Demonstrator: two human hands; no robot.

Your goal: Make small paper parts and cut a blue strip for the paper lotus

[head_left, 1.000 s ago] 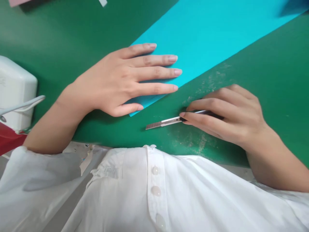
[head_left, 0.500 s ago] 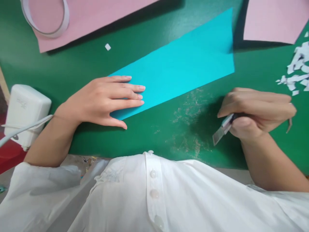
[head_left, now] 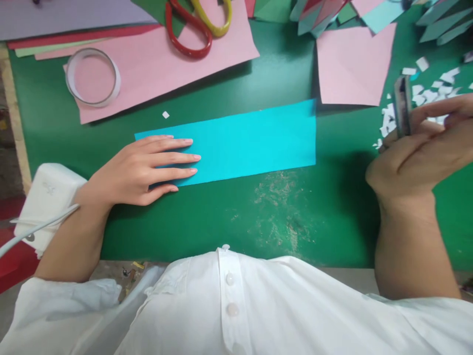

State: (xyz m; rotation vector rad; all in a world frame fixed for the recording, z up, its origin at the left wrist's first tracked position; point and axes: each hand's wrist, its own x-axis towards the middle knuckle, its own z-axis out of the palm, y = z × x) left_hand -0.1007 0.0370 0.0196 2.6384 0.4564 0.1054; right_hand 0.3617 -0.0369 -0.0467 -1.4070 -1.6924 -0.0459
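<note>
A bright blue strip of paper (head_left: 254,140) lies lengthwise on the green table (head_left: 221,222). My left hand (head_left: 142,167) rests flat over its left end, fingers spread and pointing right. At the right, my right hand (head_left: 417,153) is raised above the table with curled fingers around a utility knife (head_left: 402,106). The knife's dark metal end points up and away from me; most of its body is hidden by the hand. Behind the hand lie white paper scraps (head_left: 388,121).
Pink paper (head_left: 148,81) at the back left carries a tape roll (head_left: 116,81) and a red scissor handle (head_left: 192,53). A pink square of paper (head_left: 354,69) lies back right, near folded paper pieces (head_left: 384,17). A white adapter (head_left: 48,195) with a cable sits by my left forearm.
My right hand has turned and moved up and right with the knife, its end now pointing away from me. The blue strip lies straighter, my left hand still on it. The view takes in more at the back.
</note>
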